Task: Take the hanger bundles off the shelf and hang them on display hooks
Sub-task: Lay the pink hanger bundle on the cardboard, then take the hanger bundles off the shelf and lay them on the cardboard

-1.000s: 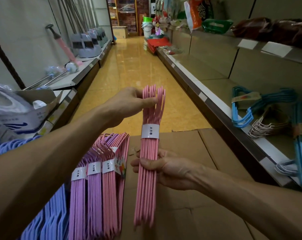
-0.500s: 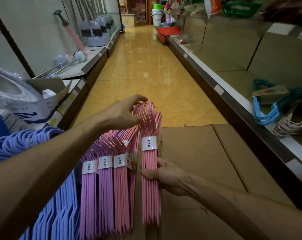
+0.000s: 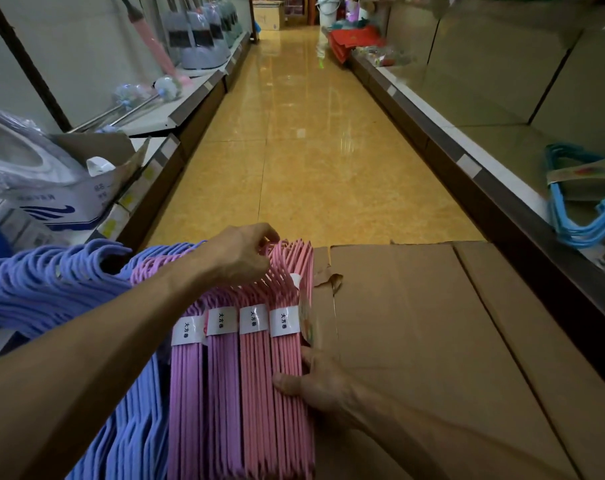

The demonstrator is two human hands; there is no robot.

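In a shop aisle, a person lines up a pink hanger bundle (image 3: 287, 358) against a row of pink and purple bundles (image 3: 221, 368) hanging at the left, beside a mass of blue hangers (image 3: 51, 282). The left hand (image 3: 240, 256) reaches over the top of the row, its fingers curled down among the bundle's hook ends; whether it truly grips them or only steadies them cannot be told. The right hand (image 3: 315, 382) presses against the bundle's lower right side, thumb laid across the front of the shafts and fingers behind, between the bundle and a big cardboard box (image 3: 432, 341). The two hands sit well apart, one at each end of the same bundle. That bundle's long axis runs up and down in the view, hooks far from the person and the white paper band (image 3: 283, 320) just above the middle. The left hand is the nearer one to the hooks, so seating them looks like its job. More stock waits off to the right: a light blue hanger bundle (image 3: 578, 216) lies flat on the shelf (image 3: 467, 161) across the aisle, closer to the right hand and well apart from both.
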